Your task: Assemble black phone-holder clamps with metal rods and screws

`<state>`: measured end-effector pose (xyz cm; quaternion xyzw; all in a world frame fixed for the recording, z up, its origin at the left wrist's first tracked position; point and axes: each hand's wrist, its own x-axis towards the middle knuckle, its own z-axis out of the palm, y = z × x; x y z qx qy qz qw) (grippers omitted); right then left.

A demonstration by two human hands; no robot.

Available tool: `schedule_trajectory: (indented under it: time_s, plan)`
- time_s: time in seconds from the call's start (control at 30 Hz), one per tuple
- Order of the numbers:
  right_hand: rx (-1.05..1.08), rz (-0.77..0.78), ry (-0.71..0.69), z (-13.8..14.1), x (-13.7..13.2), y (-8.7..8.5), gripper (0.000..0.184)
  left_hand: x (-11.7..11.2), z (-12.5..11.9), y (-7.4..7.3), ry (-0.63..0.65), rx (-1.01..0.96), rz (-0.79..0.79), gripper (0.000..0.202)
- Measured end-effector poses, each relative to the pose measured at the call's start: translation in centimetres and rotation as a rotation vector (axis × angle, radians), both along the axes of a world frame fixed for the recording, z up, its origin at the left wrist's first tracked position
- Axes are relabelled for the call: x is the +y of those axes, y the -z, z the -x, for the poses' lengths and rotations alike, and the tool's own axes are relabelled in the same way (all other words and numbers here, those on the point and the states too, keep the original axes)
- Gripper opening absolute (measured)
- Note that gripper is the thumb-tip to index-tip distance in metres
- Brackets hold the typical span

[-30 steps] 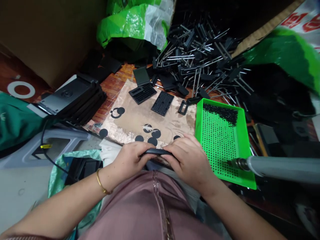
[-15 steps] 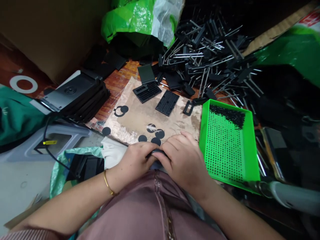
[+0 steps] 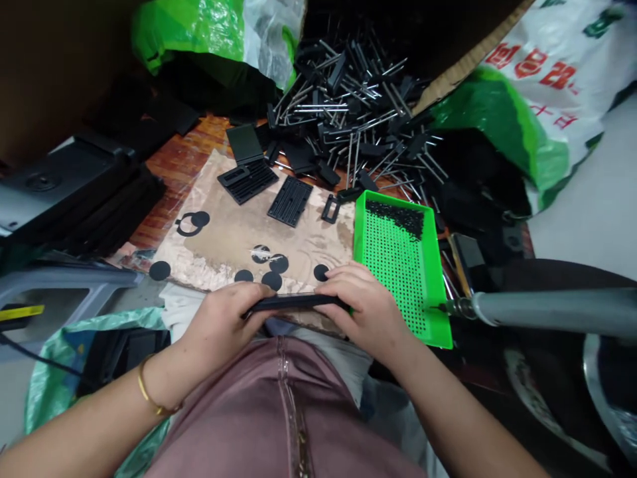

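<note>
My left hand (image 3: pixel 223 315) and my right hand (image 3: pixel 365 302) together grip a flat black plastic plate (image 3: pixel 293 302), held edge-on just above my lap at the near edge of a brown cardboard sheet (image 3: pixel 233 229). Each hand's fingers are curled round one end of the plate. Several black round discs (image 3: pixel 273 280) lie on the cardboard just beyond my fingers. A gold bangle (image 3: pixel 149 398) is on my left wrist.
A green perforated tray (image 3: pixel 398 265) with small black screws (image 3: pixel 398 216) sits right of my right hand. A grey electric screwdriver (image 3: pixel 542 311) lies pointing at it. Black grille plates (image 3: pixel 291 199), a pile of black metal-pronged parts (image 3: pixel 348 99), stacked black bases (image 3: pixel 64 192) and green bags surround.
My hands have spread apart along the plate, showing more of its length. The view has swung to the right, and the screwdriver now lies level beside the tray.
</note>
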<state>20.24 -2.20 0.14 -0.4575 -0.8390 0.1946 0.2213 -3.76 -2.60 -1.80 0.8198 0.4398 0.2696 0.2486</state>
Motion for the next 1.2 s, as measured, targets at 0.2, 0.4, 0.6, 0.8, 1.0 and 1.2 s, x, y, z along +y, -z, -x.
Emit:
schedule_trajectory:
  time_s: [0.2, 0.4, 0.6, 0.8, 1.0, 1.2]
  plan:
    - [0.089, 0.018, 0.063, 0.6, 0.6, 0.3, 0.012, 0.4, -0.1, -0.4, -0.078, -0.057, 0.156, 0.010]
    - [0.647, 0.385, 0.344, 3.5, -1.0, 0.9, 0.040, -1.0, -2.1, 0.7, -0.421, -0.618, 0.554, 0.014]
    - [0.219, 0.124, 0.224, 3.7, -1.5, -2.5, 0.015, -1.1, -2.2, 0.5, -0.222, -0.767, 0.621, 0.031]
    - [-0.369, -0.197, 0.051, 3.4, -1.3, -3.3, 0.014, 1.2, -0.5, -0.7, 0.051, -0.269, 0.141, 0.030]
    - [-0.373, -0.146, 0.057, 4.4, -1.2, -1.6, 0.027, 1.2, -1.2, 0.7, 0.089, -0.151, 0.029, 0.017]
    - [-0.335, -0.236, 0.071, 5.0, -1.2, -1.0, 0.033, 0.6, -1.4, 0.9, 0.060, -0.189, -0.030, 0.018]
